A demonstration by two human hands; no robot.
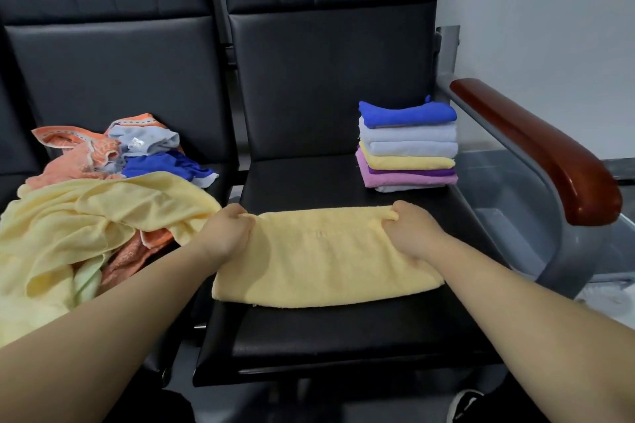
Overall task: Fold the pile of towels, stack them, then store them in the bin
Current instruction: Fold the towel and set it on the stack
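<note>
A yellow towel point(323, 257) lies folded flat on the black seat point(343, 336) in front of me. My left hand point(228, 233) pinches its far left corner and my right hand point(410, 233) pinches its far right corner. Behind it at the seat's back right stands a stack of folded towels point(409, 148) in blue, pale lilac, yellow, purple and pink. On the seat to the left sprawls the unfolded pile point(92, 203): a big yellow towel, orange ones, a blue one and a pale one. A grey bin point(508, 227) sits on the floor to the right, beyond the armrest.
A chair armrest with a red-brown wooden top point(543, 148) on a grey metal frame stands between the seat and the bin. Black padded backrests point(326, 79) rise behind both seats. A white wall is at the far right. A dark shoe point(464, 405) shows at the bottom.
</note>
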